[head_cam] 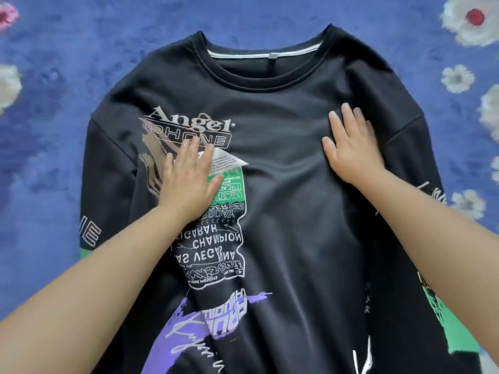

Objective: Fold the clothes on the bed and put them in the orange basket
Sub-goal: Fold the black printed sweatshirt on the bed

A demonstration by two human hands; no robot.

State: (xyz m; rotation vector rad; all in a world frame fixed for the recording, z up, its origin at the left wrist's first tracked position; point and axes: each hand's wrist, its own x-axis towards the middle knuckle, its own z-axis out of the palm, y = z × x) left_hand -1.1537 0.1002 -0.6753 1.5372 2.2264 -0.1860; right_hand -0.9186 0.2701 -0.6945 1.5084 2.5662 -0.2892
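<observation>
**Both palms flat on the shirt**

Blue bedspread (67, 63) all around me, plush and mottled, with white flowers (458, 78) dotted along the right edge and a pink one (6, 14) up in the far left corner. Spread across it, front up, lies the black shirt (283, 198), collar (267, 54) pointing away from me and hem running out of view below.

My left hand (189, 179) is down on the shirt's left chest, fingers straight and slightly fanned, palm pressing the cloth. It lies right over the print: the "Angel" lettering (189, 120) sits just beyond my fingertips, and the green patch (232, 190) of the graphic peeks out beside my thumb. A white triangle (229, 160) of print pokes out from under my fingers too.

My right hand (351, 147) is flat on the right chest, on plain black cloth, fingers straight and close together, pointing toward the collar. Nothing is gripped in either hand; both simply rest open on the fabric, well apart, with the middle of the chest between them. Soft creases run across that stretch.

Left sleeve (94, 211) lies out past my left forearm, with white letters and a green band near its cuff. Right sleeve (437, 171) runs under my right forearm, green print (453, 327) showing lower down. Purple brushwork (189, 333) crosses the shirt's lower front between my arms.
</observation>
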